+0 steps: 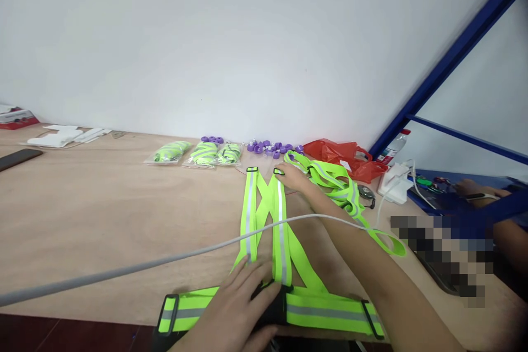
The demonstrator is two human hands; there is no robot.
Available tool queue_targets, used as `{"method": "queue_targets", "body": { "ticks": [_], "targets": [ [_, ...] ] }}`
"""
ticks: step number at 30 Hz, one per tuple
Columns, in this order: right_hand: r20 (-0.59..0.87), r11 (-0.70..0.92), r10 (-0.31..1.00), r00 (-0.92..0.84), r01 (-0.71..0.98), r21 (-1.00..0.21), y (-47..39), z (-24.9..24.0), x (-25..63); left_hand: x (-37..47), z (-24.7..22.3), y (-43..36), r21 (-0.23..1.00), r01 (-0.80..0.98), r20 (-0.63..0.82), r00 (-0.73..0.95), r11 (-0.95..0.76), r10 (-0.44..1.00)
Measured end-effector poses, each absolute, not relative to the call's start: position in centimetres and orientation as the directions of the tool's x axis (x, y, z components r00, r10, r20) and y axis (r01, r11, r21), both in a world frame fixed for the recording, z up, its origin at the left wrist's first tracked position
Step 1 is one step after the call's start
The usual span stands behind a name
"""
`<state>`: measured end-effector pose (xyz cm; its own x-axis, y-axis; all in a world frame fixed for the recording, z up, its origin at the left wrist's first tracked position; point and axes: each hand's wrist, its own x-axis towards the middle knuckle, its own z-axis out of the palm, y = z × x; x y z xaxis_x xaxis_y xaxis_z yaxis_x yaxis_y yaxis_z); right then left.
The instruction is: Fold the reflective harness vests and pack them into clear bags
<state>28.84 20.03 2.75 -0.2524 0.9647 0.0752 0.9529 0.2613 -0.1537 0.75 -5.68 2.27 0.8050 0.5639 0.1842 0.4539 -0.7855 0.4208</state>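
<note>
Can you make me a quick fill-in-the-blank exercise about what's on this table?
The right hand is at the harness's far end, the left hand at its ____ end.
The crumpled bag is ____.
The clear packets of straps number ____.

Missing words: near; red; three.

Spread green harness: one
Dark strap buckles: four in plain view on that harness
Loose green straps: piled, number cannot be told
Bagged green bundles: three
Purple pieces, heap: more than six, overlapping, exact count not possible
Red plastic bag: one
Bottle: one, red-capped
White adapter block: one
Grey cable: one across the foreground
Dark flat slab, left edge: one
White pieces, far left: several, overlapping
Person's own hands: two
</note>
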Motion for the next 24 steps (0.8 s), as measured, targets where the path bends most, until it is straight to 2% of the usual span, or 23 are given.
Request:
{"method": "queue_targets", "body": {
  "ticks": [6,18,22,24],
  "targets": [
    [0.102,0.208,0.975,-0.196,0.969,-0.131,16.5,1.4,27.1,-1.2,0.1,-5.9,0.322,0.609,0.136,0.728,-0.725,0.672],
    [-0.041,0.198,0.977,-0.208,0.964,-0.176,14.9,-1.3,24.9,-1.5,0.1,-5.2,0.243,0.600,0.108,0.764,-0.762,0.636],
    [-0.013,0.186,0.981,-0.191,0.966,-0.181,15.0,-0.2,24.1,-1.4,0.1,-5.1,0.243,0.616,0.073,0.759,-0.749,0.647],
    [0.035,0.242,0.970,-0.239,0.954,-0.180,14.2,0.6,22.8,-1.4,0.1,-5.1,0.246,0.618,0.072,0.756,-0.746,0.650]
  ]
}}
